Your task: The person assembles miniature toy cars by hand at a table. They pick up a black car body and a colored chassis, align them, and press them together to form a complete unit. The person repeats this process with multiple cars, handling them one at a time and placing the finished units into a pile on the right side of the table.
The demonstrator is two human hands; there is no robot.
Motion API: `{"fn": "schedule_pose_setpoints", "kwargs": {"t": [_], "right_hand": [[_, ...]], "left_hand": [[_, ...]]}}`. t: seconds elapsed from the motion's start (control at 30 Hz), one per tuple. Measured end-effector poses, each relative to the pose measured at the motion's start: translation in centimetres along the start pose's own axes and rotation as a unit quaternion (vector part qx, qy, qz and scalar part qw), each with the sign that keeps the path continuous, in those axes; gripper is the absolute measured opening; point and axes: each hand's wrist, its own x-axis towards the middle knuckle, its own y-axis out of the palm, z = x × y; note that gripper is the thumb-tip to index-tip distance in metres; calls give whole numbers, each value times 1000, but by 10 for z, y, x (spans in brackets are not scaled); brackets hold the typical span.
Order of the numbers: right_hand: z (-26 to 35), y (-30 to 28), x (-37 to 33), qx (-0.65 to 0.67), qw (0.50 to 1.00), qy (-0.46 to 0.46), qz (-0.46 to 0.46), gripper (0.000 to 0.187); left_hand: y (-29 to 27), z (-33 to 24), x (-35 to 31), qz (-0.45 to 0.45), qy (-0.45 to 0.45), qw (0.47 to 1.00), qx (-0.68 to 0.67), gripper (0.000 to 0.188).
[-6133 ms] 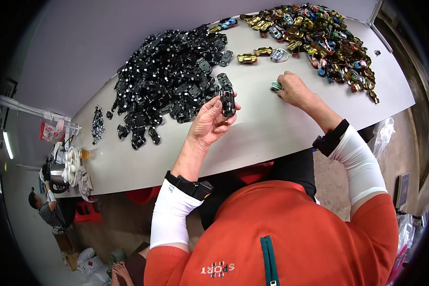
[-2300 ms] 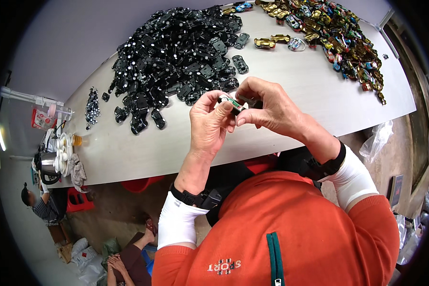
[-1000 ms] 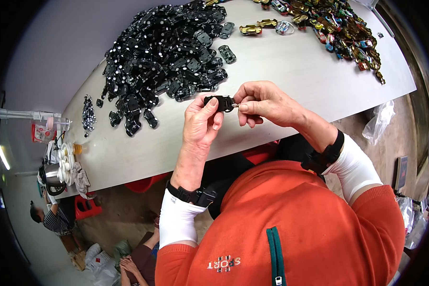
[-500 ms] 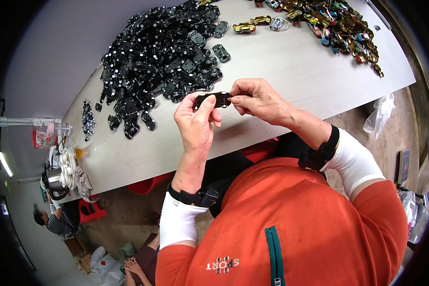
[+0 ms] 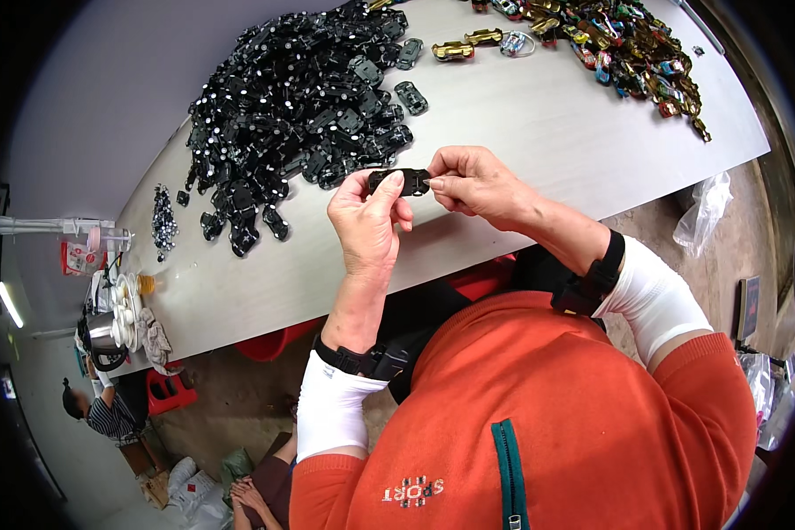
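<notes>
Above the near part of the table, my left hand (image 5: 367,228) is closed on a black toy car chassis (image 5: 412,183), thumb on the upper face and fingers underneath. At the chassis's right end, the thumb and forefinger of my right hand (image 5: 481,187) are pinched together. Whatever lies between those fingertips is too small to make out. Beyond my left hand spreads a large heap of black toy car chassis (image 5: 300,106), many with pale wheels. Two single chassis (image 5: 410,98) lie just off its right side.
Gold and coloured toy car bodies (image 5: 618,53) are heaped at the far right. Two gold bodies (image 5: 453,51) lie nearer the middle. Small wheel-like parts (image 5: 163,221) form a pile at the left. A metal pot (image 5: 103,331) stands by the table's left end; another person (image 5: 113,413) is behind it.
Both hands have shifted very slightly, the chassis with them. The pale wheel spots at the chassis's right end no longer show.
</notes>
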Motion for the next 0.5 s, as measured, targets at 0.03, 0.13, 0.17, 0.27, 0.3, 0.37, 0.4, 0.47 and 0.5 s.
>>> {"fn": "schedule_pose_setpoints", "kwargs": {"t": [0.03,0.13,0.17,0.27,0.3,0.37,0.4,0.47,0.5], "right_hand": [[-5,2,1,-6,1000,-3,-15,9],[2,4,-3,52,998,19,-15,8],[5,6,-4,84,996,32,-4,8],[-2,12,-10,96,994,33,39,7],[3,11,-14,66,994,54,74,7],[13,4,-19,-34,985,85,148,9],[17,-6,-24,-31,988,77,131,10],[31,-21,-29,-30,993,45,104,17],[36,-22,-29,-30,994,28,102,21]], "left_hand": [[1,2,0,-6,-10,1000,-13,8],[-5,8,5,5,-42,997,-61,7],[-5,12,7,-4,-33,994,-101,7],[3,15,6,41,-42,982,-182,11],[1,12,3,90,-68,975,-194,13],[6,5,-7,100,-20,980,-168,15],[1,3,-7,129,-32,981,-141,15],[-11,-5,-9,171,-72,977,-105,17],[-15,-3,-10,177,-76,980,-58,17]]}}
